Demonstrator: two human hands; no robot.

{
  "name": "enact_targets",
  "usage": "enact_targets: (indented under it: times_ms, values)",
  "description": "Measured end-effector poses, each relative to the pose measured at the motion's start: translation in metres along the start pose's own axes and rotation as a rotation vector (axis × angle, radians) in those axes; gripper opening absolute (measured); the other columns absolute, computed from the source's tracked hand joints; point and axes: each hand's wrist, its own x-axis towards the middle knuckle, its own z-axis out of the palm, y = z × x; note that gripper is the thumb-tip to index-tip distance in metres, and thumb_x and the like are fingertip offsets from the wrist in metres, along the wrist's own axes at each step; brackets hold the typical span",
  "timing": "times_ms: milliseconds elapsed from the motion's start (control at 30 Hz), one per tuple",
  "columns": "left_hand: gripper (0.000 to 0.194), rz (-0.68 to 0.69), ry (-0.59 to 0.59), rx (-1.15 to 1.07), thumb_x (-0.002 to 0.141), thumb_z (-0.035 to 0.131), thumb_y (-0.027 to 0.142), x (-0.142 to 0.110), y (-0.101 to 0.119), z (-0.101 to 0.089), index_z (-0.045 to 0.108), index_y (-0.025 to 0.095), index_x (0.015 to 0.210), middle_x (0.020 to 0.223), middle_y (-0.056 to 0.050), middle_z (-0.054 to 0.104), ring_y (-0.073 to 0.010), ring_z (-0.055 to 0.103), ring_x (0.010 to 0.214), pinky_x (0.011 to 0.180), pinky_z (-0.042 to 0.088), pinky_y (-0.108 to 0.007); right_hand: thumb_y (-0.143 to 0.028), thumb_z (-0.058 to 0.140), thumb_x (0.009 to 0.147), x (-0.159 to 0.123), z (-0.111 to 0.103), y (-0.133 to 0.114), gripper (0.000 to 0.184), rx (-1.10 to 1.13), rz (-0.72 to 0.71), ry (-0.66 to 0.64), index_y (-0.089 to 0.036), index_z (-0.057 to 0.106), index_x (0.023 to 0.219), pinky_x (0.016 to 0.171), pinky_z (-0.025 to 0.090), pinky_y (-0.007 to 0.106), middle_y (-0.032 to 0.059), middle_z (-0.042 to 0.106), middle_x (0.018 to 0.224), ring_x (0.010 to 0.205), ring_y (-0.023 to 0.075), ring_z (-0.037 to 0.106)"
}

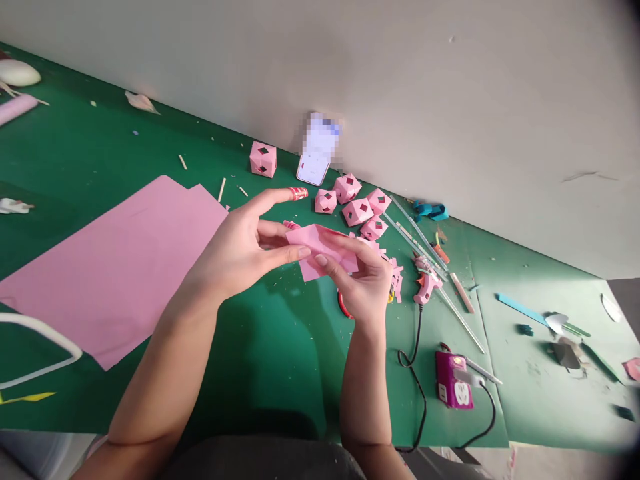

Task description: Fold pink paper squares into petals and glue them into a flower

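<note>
You hold a small piece of pink paper up in front of you, over the green bench. Your left hand has its grip on the left end, with the thumb on the near side and a finger behind. Its pointer finger sticks out above, away from the paper. Your right hand has its grip closed on the right part, with the thumb in front and the other fingers along the top and back. The paper looks bent along its top.

Past your hands, five little pink paper shapes with holes in them sit close together. A bigger pink box sits apart from them, to the left of the phone. The phone stands up near the wall, and its screen is lit.

Big pink sheets lie on the left, one partly on top of another, and your left arm covers some of them. Pink scraps lie just beside your right hand. A red ring peeks out from under that hand, but you hide the rest of it.

Farther right is a pink glue gun with a black cord, near some long clear sticks. A purple power box is closer to you, with a white plug in it. A blue strip lies on the far right.
</note>
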Motion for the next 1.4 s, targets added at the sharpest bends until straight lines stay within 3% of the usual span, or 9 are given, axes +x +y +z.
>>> enact_targets:
  times_ms: [100,233,400,533,667,867,1067,1400]
  values:
    - [0.073,0.001,0.008,0.0,0.082,0.092,0.033,-0.001,0.001,0.0005,0.064,0.032,0.149,0.089,0.003,0.087,-0.0256,0.083,0.095,0.095,0.067,-0.041,-0.035,0.086,0.092,0.0006,-0.0007,0.0,0.021,-0.091,-0.009,0.006,-0.035,0.085,0.112,0.091,0.067,0.045,0.0024,0.086,0.114,0.108,0.0262,0.08]
    - [0.069,0.01,0.034,-0.003,0.086,0.09,0.034,-0.0016,0.0014,0.0027,0.064,0.03,0.149,0.092,0.002,0.087,-0.0258,0.083,0.096,0.094,0.068,-0.041,-0.034,0.085,0.092,0.0014,0.0016,0.0008,0.017,-0.248,-0.068,0.038,-0.035,0.086,0.109,0.088,0.065,0.043,0.0016,0.08,0.098,0.093,0.0218,0.075]
    - [0.07,0.031,0.056,0.026,0.084,0.091,0.038,-0.0017,-0.0022,0.0063,0.065,0.03,0.149,0.093,-0.002,0.086,-0.0282,0.084,0.099,0.094,0.068,-0.041,-0.033,0.083,0.094,0.0007,0.0046,-0.0005,0.008,-0.381,-0.15,0.101,-0.034,0.086,0.101,0.105,0.06,0.051,0.0055,0.07,0.127,0.126,0.027,0.069]
    - [0.075,0.067,0.103,0.073,0.079,0.094,0.039,-0.0009,-0.0061,0.0058,0.065,0.03,0.147,0.106,-0.006,0.084,-0.0275,0.082,0.097,0.083,0.069,-0.037,-0.031,0.08,0.096,0.0,0.0041,-0.0024,0.007,-0.378,-0.138,0.103,-0.033,0.086,0.099,0.106,0.06,0.052,0.0052,0.07,0.126,0.126,0.0271,0.069]
    - [0.071,0.112,0.126,0.105,0.079,0.094,0.04,-0.0004,-0.0053,0.0026,0.066,0.031,0.144,0.122,-0.009,0.081,-0.0267,0.079,0.105,0.084,0.068,-0.035,-0.032,0.077,0.098,0.0001,0.0034,-0.0025,0.008,-0.364,-0.118,0.07,-0.032,0.085,0.099,0.103,0.061,0.051,0.0056,0.069,0.127,0.125,0.0271,0.069]
    - [0.066,0.073,0.087,0.08,0.083,0.09,0.039,-0.0001,-0.003,0.0015,0.067,0.029,0.143,0.097,-0.005,0.082,-0.0259,0.08,0.095,0.079,0.068,-0.034,-0.033,0.076,0.098,0.0005,0.0052,-0.0046,0.009,-0.338,-0.07,0.022,-0.031,0.085,0.098,0.1,0.063,0.049,0.0056,0.072,0.128,0.123,0.0267,0.07]
    - [0.065,0.047,0.054,0.038,0.082,0.09,0.036,-0.0007,-0.0002,0.0042,0.067,0.028,0.143,0.091,-0.003,0.082,-0.0249,0.082,0.09,0.083,0.069,-0.036,-0.032,0.078,0.097,0.0007,0.0065,-0.0049,0.008,-0.219,-0.045,-0.015,-0.03,0.084,0.093,0.104,0.061,0.05,0.0051,0.076,0.123,0.124,0.026,0.072]
    - [0.061,0.098,0.157,0.087,0.08,0.092,0.038,-0.0016,0.0012,0.0039,0.07,0.03,0.136,0.083,-0.001,0.082,-0.03,0.082,0.094,0.092,0.066,-0.043,-0.036,0.079,0.097,0.0013,0.0064,-0.0012,0.009,-0.216,-0.014,-0.043,-0.029,0.084,0.093,0.102,0.063,0.049,0.005,0.077,0.126,0.122,0.026,0.074]
